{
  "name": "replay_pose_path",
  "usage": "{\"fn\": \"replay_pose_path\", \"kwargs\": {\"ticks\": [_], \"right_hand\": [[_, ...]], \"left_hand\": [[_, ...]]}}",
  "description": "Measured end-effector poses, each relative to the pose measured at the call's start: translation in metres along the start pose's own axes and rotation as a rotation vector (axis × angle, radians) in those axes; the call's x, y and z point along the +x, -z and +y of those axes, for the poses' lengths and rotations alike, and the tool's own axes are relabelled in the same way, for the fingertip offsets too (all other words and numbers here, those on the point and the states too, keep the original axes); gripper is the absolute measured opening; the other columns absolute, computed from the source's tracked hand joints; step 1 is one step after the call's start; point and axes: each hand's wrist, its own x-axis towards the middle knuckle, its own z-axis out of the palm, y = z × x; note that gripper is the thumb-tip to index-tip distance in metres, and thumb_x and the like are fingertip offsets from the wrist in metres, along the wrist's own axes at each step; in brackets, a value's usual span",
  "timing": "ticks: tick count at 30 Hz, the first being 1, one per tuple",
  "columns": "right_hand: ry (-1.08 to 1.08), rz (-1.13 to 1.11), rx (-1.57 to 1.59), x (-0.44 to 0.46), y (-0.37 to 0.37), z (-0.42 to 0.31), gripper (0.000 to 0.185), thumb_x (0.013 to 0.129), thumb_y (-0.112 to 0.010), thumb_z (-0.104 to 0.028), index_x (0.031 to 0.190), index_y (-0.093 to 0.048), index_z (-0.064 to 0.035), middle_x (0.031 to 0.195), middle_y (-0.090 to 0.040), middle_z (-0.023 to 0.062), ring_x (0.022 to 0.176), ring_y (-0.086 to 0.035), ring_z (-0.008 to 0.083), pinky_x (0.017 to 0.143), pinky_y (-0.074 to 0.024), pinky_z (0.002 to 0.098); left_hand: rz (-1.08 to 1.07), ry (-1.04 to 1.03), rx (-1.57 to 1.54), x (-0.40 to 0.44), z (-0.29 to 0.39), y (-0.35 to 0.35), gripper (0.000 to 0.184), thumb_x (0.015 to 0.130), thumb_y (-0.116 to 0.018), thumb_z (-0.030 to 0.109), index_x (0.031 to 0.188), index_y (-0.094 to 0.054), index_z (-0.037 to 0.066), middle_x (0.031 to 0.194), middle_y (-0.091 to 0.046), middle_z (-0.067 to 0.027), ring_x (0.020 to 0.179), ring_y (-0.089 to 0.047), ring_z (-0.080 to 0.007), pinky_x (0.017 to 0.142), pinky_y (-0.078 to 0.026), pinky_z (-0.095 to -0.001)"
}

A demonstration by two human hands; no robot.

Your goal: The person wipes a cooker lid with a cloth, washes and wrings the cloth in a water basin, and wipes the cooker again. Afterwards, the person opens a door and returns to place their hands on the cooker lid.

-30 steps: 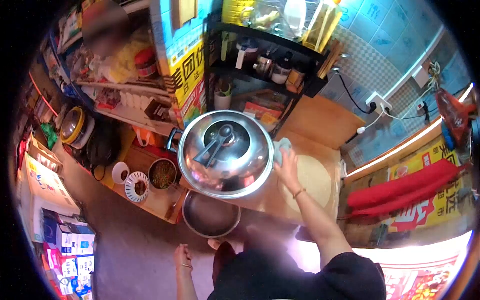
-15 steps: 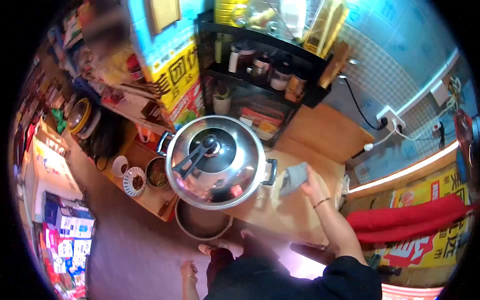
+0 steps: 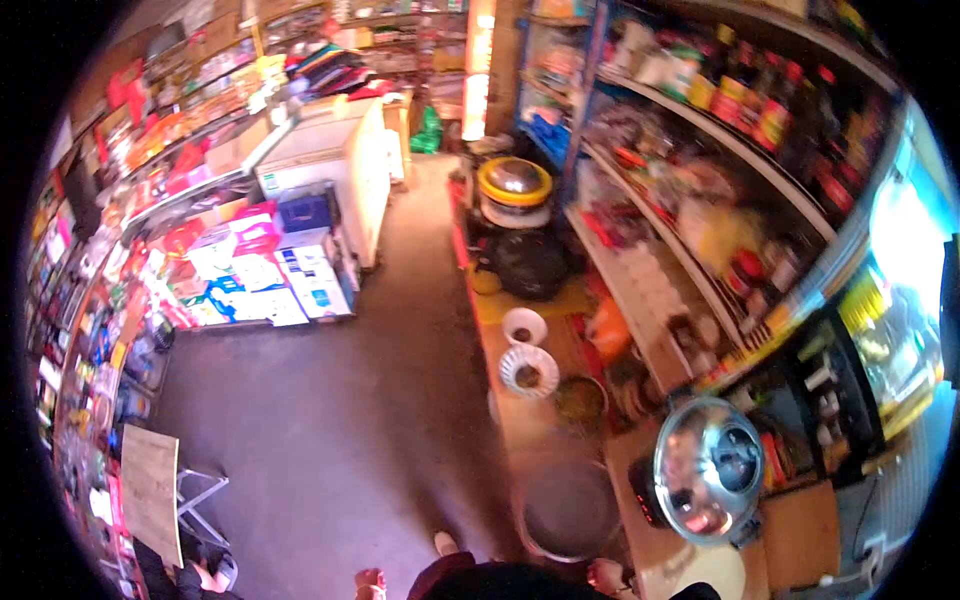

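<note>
My left hand hangs low at the bottom edge over the floor, holding nothing I can see, its fingers loosely apart. My right hand is at the bottom, by the counter's front edge and just below a wide dark basin. It is small and blurred, so its grip is unclear. The grey cloth does not show. Right of the basin, a large wok with a shiny domed lid stands on the counter. A round pale board lies partly in view below it.
Along the counter are a fluted white bowl, a smaller white bowl, a dark bowl and a yellow-rimmed pot. Loaded shelves rise behind. A folding stool and another person's foot are lower left.
My view has swung left, bringing in the shop floor and shelves. The wok is now at right. My right hand has left the pale board, where it held a grey cloth, and moved towards my body.
</note>
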Motion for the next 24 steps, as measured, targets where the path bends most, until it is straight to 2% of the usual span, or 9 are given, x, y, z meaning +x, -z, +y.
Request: {"fn": "replay_pose_path", "kwargs": {"ticks": [2, 4, 5, 7, 12, 14, 17, 22, 24], "right_hand": [[-0.056, -0.182, -0.025, 0.003, -0.069, -0.056, 0.024, 0.089, -0.053, -0.017, 0.108, -0.053, -0.0031, 0.081, -0.062, 0.0093, 0.054, -0.056, 0.0176, 0.048, -0.0467, 0.0277], [0.218, -0.530, -0.156, 0.030, -0.111, -0.088, 0.028, 0.089, -0.054, -0.019, 0.110, -0.053, -0.0011, 0.081, -0.063, 0.0088, 0.058, -0.058, 0.0153, 0.050, -0.0473, 0.0248], [0.212, -0.443, -0.357, 0.025, -0.141, -0.125, 0.029, 0.088, -0.055, -0.017, 0.113, -0.054, -0.0012, 0.082, -0.064, 0.0083, 0.061, -0.060, 0.0140, 0.052, -0.0483, 0.0241], [0.262, -0.417, -0.241, 0.019, -0.180, -0.170, 0.029, 0.087, -0.057, -0.014, 0.112, -0.054, -0.0012, 0.083, -0.064, 0.0081, 0.061, -0.059, 0.0134, 0.052, -0.0486, 0.0235], [0.180, -0.329, -0.289, 0.051, -0.249, -0.236, 0.024, 0.087, -0.054, -0.017, 0.105, -0.058, -0.0015, 0.079, -0.063, 0.0079, 0.056, -0.057, 0.0152, 0.050, -0.0470, 0.0260], [0.171, -0.311, -0.375, 0.081, -0.275, -0.258, 0.024, 0.086, -0.054, -0.019, 0.102, -0.058, -0.0019, 0.078, -0.062, 0.0084, 0.057, -0.057, 0.0170, 0.051, -0.0470, 0.0283], [0.125, -0.279, -0.489, 0.139, -0.318, -0.304, 0.024, 0.084, -0.055, -0.023, 0.097, -0.059, -0.0025, 0.077, -0.062, 0.0092, 0.059, -0.057, 0.0198, 0.054, -0.0470, 0.0317], [0.172, -0.305, -0.741, 0.238, -0.399, -0.416, 0.027, 0.080, -0.056, -0.029, 0.088, -0.059, -0.0036, 0.074, -0.060, 0.0104, 0.061, -0.057, 0.0244, 0.057, -0.0470, 0.0374], [0.381, -0.384, -0.937, 0.287, -0.441, -0.472, 0.028, 0.079, -0.056, -0.031, 0.085, -0.060, -0.0041, 0.073, -0.060, 0.0109, 0.062, -0.058, 0.0262, 0.059, -0.0470, 0.0397]], "left_hand": [[0.071, -0.535, 1.668, 0.008, 0.001, 0.056, 0.014, 0.080, -0.058, 0.029, 0.078, -0.060, 0.016, 0.079, -0.061, -0.0006, 0.067, -0.057, -0.0155, 0.057, -0.045, -0.0329], [-0.011, 0.036, 1.893, 0.000, 0.027, 0.048, 0.050, 0.094, -0.023, 0.025, 0.142, -0.022, 0.010, 0.146, -0.025, -0.0096, 0.131, -0.026, -0.0287, 0.097, -0.033, -0.0500], [-0.059, -0.118, 2.283, 0.027, 0.024, 0.056, 0.050, 0.093, -0.019, 0.021, 0.142, -0.021, 0.007, 0.147, -0.023, -0.0105, 0.122, -0.040, -0.0279, 0.091, -0.039, -0.0484], [0.135, -0.279, 2.179, 0.033, 0.047, 0.047, 0.046, 0.094, -0.024, 0.023, 0.136, -0.034, 0.007, 0.136, -0.041, -0.0114, 0.108, -0.053, -0.0246, 0.085, -0.043, -0.0462], [-0.344, -0.464, 0.449, 0.126, 0.148, -0.004, 0.021, 0.083, -0.047, 0.019, 0.084, -0.066, 0.010, 0.081, -0.063, -0.0131, 0.081, -0.056, -0.0288, 0.073, -0.046, -0.0414], [-0.099, -1.174, 1.158, 0.146, 0.217, -0.048, 0.020, 0.082, -0.048, 0.019, 0.084, -0.065, 0.009, 0.081, -0.061, -0.0127, 0.080, -0.056, -0.0289, 0.072, -0.046, -0.0414], [-0.121, -0.848, 1.244, 0.182, 0.344, -0.103, 0.020, 0.082, -0.049, 0.020, 0.090, -0.064, 0.010, 0.087, -0.061, -0.0124, 0.082, -0.056, -0.0290, 0.074, -0.046, -0.0433], [-0.233, -0.340, 0.005, 0.204, 0.514, -0.122, 0.033, 0.085, -0.047, 0.031, 0.107, -0.056, 0.008, 0.096, -0.060, -0.0163, 0.088, -0.056, -0.0344, 0.083, -0.043, -0.0510], [-0.163, -0.216, -0.009, 0.228, 0.553, -0.107, 0.037, 0.086, -0.046, 0.038, 0.109, -0.055, 0.010, 0.110, -0.055, -0.0147, 0.101, -0.052, -0.0318, 0.089, -0.040, -0.0481]]}}
